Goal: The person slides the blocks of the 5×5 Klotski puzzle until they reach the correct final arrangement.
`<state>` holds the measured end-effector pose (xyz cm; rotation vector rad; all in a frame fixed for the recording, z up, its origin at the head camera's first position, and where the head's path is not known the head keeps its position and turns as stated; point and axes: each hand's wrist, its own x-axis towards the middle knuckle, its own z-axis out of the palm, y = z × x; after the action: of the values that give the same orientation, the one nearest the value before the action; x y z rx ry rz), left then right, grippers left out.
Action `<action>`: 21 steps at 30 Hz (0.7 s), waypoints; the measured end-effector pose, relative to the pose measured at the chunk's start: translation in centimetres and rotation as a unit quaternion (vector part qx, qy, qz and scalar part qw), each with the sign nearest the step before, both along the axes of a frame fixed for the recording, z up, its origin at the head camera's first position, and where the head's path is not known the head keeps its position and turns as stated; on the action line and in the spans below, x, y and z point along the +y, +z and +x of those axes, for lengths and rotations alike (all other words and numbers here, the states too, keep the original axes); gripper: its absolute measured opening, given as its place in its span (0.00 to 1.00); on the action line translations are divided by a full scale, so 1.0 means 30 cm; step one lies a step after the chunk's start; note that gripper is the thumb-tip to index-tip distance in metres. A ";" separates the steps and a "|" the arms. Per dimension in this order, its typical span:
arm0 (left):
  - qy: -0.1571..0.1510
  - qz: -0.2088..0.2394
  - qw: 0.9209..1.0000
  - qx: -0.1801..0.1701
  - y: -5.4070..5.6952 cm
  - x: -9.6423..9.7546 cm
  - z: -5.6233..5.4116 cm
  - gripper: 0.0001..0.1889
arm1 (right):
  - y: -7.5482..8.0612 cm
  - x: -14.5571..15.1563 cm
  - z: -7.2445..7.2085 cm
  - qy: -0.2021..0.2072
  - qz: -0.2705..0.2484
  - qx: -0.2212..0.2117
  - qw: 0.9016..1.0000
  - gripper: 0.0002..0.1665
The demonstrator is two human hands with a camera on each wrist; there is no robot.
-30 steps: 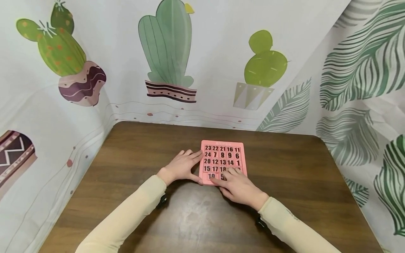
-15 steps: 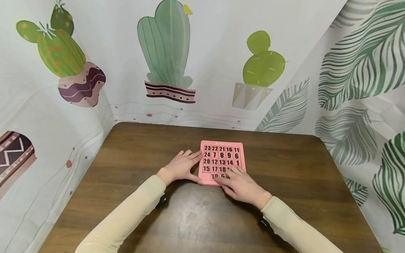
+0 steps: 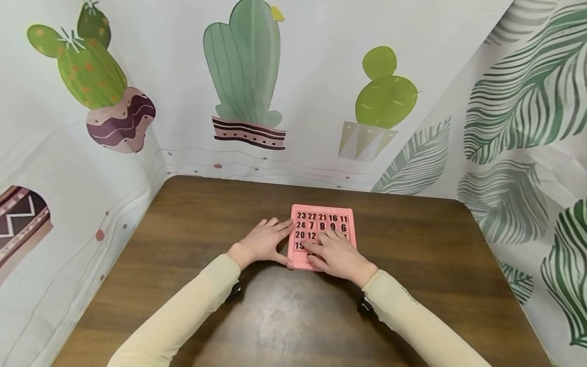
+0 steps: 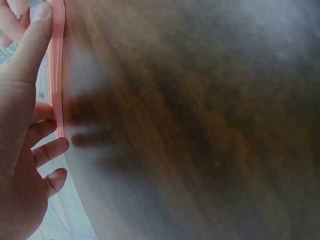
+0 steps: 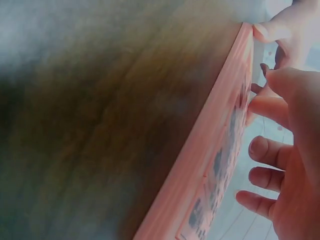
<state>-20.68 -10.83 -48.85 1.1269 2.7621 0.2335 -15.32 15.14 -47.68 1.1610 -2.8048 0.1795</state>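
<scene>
A pink sliding number puzzle [image 3: 352, 221] lies flat on the brown table, rows of black-numbered tiles in its frame. My left hand [image 3: 262, 242] steadies its left side, thumb at the near corner and extended fingers along the edge. Over the lower right of the puzzle is my right hand [image 3: 339, 257], its index fingertip at the 15 tile [image 3: 299, 245]. That hand hides several tiles in the lower rows. A bare slot [image 3: 299, 259] shows at the puzzle's near left corner. In the right wrist view, the right fingers [image 5: 270, 150] reach above the tile face.
The wooden table [image 3: 412, 244] stretches out on all sides of the puzzle. Behind it hangs a white cloth [image 3: 316, 76] printed with cacti and leaves. Both forearms, in pale sleeves [image 3: 183, 306], come in from the near edge, with a dark strap-on device [image 3: 365, 306] under the right wrist.
The tile in the near row has slid right, leaving the corner slot bare. My right hand has then moved up and left to the 15 tile. The left hand stays put.
</scene>
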 end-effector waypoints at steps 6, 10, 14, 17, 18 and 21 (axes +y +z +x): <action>0.004 -0.001 1.000 -0.005 0.008 0.006 -0.002 0.62 | -0.013 0.002 -0.004 0.001 0.011 0.004 1.000 0.22; 0.004 0.001 1.000 -0.005 0.012 0.008 -0.006 0.62 | -0.018 0.003 0.003 0.005 0.009 0.023 1.000 0.21; 0.001 -0.004 1.000 -0.003 0.002 0.008 -0.007 0.62 | -0.024 0.005 0.022 0.009 0.012 0.029 0.999 0.22; -0.001 -0.007 1.000 0.004 -0.005 0.006 -0.008 0.62 | -0.027 0.004 0.037 0.012 0.010 0.037 0.999 0.21; -0.001 -0.007 1.000 0.007 -0.006 0.006 -0.008 0.62 | -0.026 0.003 0.042 0.014 0.008 0.040 0.999 0.20; -0.005 -0.006 1.000 0.012 -0.010 0.006 -0.007 0.62 | -0.026 0.001 0.058 0.026 0.005 0.048 0.999 0.20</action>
<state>-20.89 -10.66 -49.16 1.1462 2.7741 0.2031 -13.57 15.16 -48.46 1.2109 -2.6980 0.1105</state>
